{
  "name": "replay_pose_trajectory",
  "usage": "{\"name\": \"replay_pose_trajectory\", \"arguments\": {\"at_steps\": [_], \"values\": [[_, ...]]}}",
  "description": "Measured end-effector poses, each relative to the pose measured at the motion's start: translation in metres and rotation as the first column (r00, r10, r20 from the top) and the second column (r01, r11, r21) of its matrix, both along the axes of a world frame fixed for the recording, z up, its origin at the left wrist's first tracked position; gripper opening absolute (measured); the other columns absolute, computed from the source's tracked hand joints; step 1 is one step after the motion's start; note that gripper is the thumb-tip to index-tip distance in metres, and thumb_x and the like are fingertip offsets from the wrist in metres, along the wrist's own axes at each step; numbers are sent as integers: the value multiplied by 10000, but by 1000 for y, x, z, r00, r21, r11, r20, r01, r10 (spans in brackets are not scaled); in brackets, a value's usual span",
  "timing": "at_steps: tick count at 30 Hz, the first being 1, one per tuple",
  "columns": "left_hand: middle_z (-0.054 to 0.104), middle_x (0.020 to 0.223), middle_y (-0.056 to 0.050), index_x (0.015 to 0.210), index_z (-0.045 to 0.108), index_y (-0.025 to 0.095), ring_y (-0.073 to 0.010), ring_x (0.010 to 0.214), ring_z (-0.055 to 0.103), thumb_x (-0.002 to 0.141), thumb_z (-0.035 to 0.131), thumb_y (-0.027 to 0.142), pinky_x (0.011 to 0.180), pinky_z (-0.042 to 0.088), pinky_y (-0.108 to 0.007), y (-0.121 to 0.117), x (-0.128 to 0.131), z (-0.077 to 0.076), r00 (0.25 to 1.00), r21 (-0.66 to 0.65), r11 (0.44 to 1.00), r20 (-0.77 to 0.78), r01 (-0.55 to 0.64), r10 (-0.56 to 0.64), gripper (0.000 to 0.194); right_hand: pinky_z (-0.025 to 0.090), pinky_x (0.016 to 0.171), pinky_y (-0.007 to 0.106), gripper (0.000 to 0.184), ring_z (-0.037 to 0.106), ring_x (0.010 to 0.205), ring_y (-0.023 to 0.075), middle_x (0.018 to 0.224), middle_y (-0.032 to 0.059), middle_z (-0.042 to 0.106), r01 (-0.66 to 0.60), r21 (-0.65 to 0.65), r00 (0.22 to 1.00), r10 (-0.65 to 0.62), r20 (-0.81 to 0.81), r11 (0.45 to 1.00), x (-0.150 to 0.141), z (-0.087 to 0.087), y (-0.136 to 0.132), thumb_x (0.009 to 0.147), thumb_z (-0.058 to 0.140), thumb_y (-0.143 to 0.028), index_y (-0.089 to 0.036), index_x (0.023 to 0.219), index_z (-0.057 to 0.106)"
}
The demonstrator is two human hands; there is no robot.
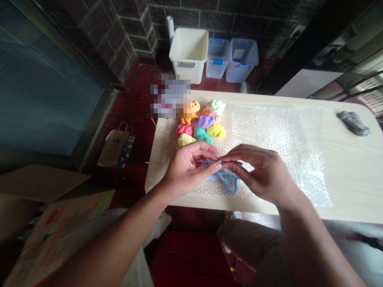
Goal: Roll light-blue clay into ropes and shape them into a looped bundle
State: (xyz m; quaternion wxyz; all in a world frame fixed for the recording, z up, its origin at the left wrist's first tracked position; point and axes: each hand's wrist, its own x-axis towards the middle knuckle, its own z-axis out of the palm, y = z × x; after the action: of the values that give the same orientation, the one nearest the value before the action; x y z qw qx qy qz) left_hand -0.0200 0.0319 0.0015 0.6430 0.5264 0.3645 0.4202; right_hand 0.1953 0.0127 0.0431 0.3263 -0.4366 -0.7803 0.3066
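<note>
Over the near part of the table, my left hand (191, 165) pinches a strand of blue yarn (230, 185) between thumb and fingers. My right hand (260, 169) meets it fingertip to fingertip, closed on the same yarn. A small dark tip (240, 163) pokes out by the right fingers; the rest of that thin item is hidden. Loose loops of the yarn hang below onto bubble wrap (269, 135). Just beyond my left hand lie several soft, bunched bundles, among them a purple one (205, 121), a green one (202, 135) and a yellow one (216, 130).
A grey-green crumpled bundle (353, 122) lies at the right of the pale table (344, 171). On the floor behind stand a white bin (191, 69) and two clear boxes (242, 71). A paper bag (112, 147) and an open cardboard box (60, 227) are on the left.
</note>
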Motion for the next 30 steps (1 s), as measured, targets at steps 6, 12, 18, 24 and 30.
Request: {"name": "replay_pose_trajectory", "arguments": {"at_steps": [6,12,18,24,30], "values": [[790,946,-65,971,756,149,-152,864,747,790,881,230,776,596,-230,3,2,-1,999,-45,999,39,-26,28,234,600,795,312,202,757,886,187,1030,51,803,23,-109,997,-32,-77,994,-2,-4,-4,968,756,-227,-248,1164,798],[782,915,-55,978,753,156,-144,819,736,778,881,231,737,594,-230,3,0,1,996,-141,990,89,3,10,249,612,817,334,127,774,864,205,992,52,825,64,-100,994,-72,-78,993,-4,-8,-4,966,763,-260,-236,1083,804],[766,958,-62,969,731,155,-155,873,730,763,876,211,786,601,-243,4,-1,4,995,-95,995,98,-11,20,259,611,769,349,123,774,858,227,984,67,829,69,-143,991,-84,-105,987,-4,-8,-5,982,745,-296,-235,1067,809],[768,925,-37,932,746,160,-128,831,713,705,919,167,747,576,-213,5,1,5,987,-107,993,157,54,-36,285,593,761,338,93,761,836,206,948,45,819,87,-132,986,-105,-130,987,-3,-8,-6,963,764,-259,-237,1039,813],[728,745,2,837,769,167,-98,655,623,714,927,173,607,497,-204,4,1,3,994,-42,997,87,64,-61,200,581,761,335,100,755,848,205,961,59,813,41,-148,982,-67,-176,988,-2,-8,-6,961,756,-217,-227,1038,818]]}}
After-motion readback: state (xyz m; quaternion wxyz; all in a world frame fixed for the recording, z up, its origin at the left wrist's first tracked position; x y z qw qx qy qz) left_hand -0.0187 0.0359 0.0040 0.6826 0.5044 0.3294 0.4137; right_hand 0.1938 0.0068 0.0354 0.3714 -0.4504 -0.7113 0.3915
